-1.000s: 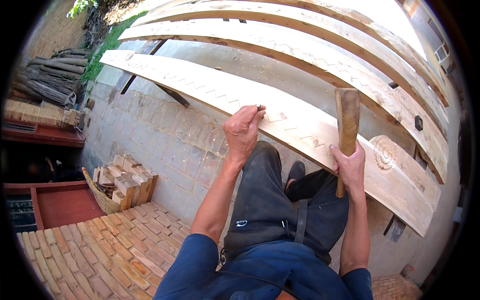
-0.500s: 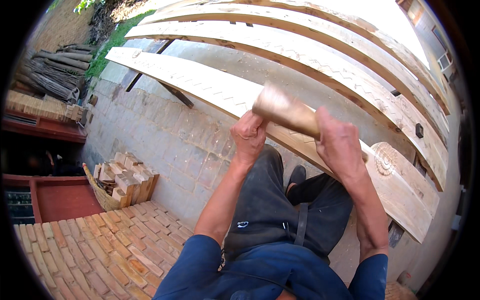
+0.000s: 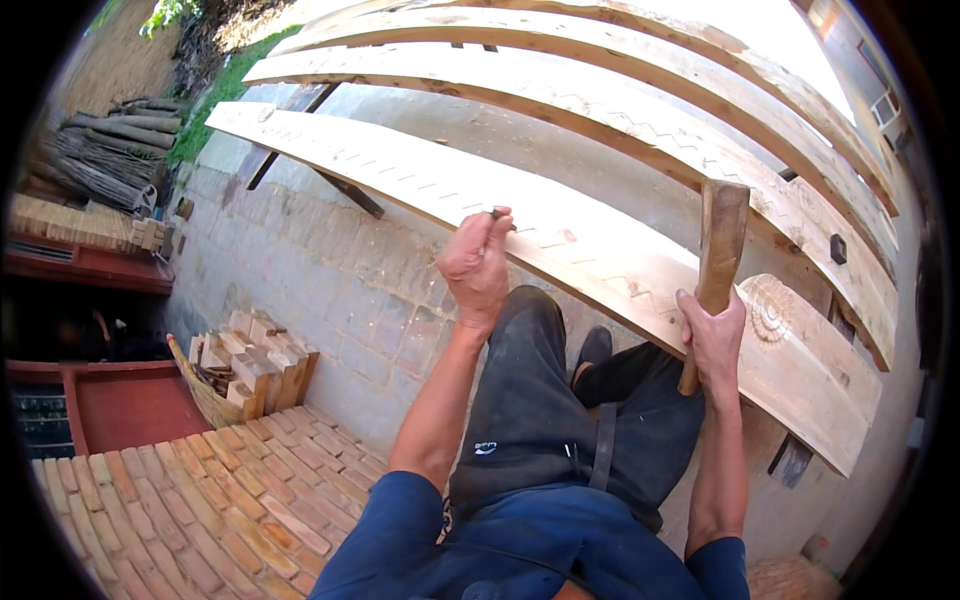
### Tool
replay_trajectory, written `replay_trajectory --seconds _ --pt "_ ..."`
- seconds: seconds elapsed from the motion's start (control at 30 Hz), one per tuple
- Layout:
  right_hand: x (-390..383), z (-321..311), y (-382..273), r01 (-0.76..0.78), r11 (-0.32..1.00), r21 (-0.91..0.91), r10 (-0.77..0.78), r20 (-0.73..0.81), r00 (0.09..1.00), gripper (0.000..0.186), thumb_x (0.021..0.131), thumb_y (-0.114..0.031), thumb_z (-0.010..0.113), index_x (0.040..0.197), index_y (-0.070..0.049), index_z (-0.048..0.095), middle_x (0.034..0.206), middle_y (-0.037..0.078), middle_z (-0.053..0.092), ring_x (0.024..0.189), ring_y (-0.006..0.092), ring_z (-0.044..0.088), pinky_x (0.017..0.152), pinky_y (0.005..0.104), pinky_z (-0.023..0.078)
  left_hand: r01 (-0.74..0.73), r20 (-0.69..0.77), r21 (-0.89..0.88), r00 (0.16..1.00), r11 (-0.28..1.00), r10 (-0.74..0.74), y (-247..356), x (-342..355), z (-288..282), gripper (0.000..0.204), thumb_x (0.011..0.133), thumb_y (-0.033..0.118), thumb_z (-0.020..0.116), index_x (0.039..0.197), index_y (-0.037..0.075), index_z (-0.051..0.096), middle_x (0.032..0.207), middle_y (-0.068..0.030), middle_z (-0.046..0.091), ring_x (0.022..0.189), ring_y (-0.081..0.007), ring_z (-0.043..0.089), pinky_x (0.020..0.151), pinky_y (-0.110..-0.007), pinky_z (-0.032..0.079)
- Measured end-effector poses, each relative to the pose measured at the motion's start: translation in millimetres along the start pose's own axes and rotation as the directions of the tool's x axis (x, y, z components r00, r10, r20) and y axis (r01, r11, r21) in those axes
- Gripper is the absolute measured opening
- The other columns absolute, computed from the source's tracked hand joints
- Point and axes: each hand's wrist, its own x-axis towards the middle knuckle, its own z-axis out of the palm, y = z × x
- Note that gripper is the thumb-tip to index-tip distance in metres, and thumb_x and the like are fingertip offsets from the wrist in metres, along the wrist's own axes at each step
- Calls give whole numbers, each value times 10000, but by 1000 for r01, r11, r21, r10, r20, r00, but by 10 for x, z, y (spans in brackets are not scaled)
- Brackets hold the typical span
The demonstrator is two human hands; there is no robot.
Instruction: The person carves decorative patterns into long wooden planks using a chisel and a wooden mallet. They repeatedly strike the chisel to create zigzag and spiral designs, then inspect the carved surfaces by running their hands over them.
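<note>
While the left hand (image 3: 474, 268) is clenched on a mostly hidden tool (image 3: 495, 213) at twelve o'clock, the right hand (image 3: 714, 338) grasps a mallet (image 3: 722, 240) between two and three; the board (image 3: 600, 242) runs from ten o'clock to four.

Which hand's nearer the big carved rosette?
Right: the right hand, gripping the wooden mallet, is just left of the rosette; the left hand is much farther left.

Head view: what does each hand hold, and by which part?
Right hand: a wooden mallet, by its handle. Left hand: a tool mostly hidden in the fist; which part cannot be told.
</note>
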Motion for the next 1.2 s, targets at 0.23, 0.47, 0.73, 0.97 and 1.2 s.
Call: replay_trajectory --seconds 0.23,0.47,0.73,0.97,1.2 --pt "-10 60 89 -22 999 40 24 -52 998 243 946 -118 799 1053 9 622 736 15 611 548 79 563 499 271 463 163 104 -121 983 979 -151 121 -91 57 146 1066 52 733 1133 -66 787 945 -62 766 876 -116 700 811 -267 557" --pt "7 73 127 49 989 -140 -56 -48 997 327 901 -136 829 1130 30 666 766 37 630 552 102 565 524 318 492 93 183 -74 980 993 -78 164 -228 240 107 1012 -14 754 1091 -82 778 905 -79 773 829 -109 694 763 -264 554" --pt "5 72 142 41 991 -127 -48 -52 997 371 901 -153 826 1177 42 671 766 49 635 564 106 575 533 316 493 56 225 -26 973 998 -48 209 -250 267 97 992 -21 761 1075 -68 780 892 -97 773 802 -126 699 743 -271 556" --pt "22 59 185 69 985 -160 -77 -46 996 397 895 -181 827 1183 49 678 796 71 665 604 128 589 600 345 516 24 232 -19 972 1000 -19 171 -260 268 84 997 -16 760 1063 -66 776 911 -98 785 799 -129 703 740 -275 560" --pt "30 36 154 17 981 -191 -24 -32 999 396 894 -186 828 1178 47 683 822 106 692 663 161 636 657 351 543 -3 249 -2 969 1000 4 156 -263 263 84 985 -11 776 1055 -57 775 928 -115 792 824 -152 725 759 -290 572"
